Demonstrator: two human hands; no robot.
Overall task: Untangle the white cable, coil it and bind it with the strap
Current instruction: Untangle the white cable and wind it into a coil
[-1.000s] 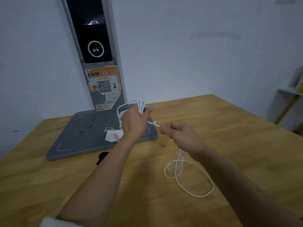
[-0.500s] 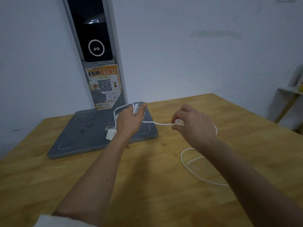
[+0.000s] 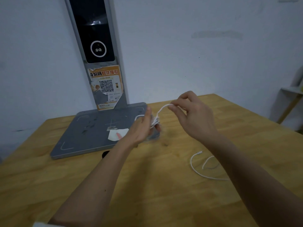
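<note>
My left hand (image 3: 142, 126) grips a small bundle of coiled white cable (image 3: 155, 120) over the corner of the grey base. My right hand (image 3: 191, 115) is raised beside it, thumb and forefinger pinching the cable strand that arcs up from the bundle. The loose tail of the white cable (image 3: 195, 167) lies in a loop on the wooden table at the right, its plug end at the top of the loop, partly hidden under my right forearm. A small dark object (image 3: 105, 154), possibly the strap, peeks out beside my left forearm; I cannot tell what it is.
A grey flat base (image 3: 91, 133) with an upright post (image 3: 98, 51) carrying a black screen and an orange QR sticker stands at the back left. A white paper scrap (image 3: 114, 134) lies on the base. A white shelf (image 3: 290, 102) is beyond the wooden table's (image 3: 147, 194) right edge.
My right hand has lifted and swung left over the bundle, carrying the strand around it. The loose tail on the table has grown shorter. My left hand has turned edge-on.
</note>
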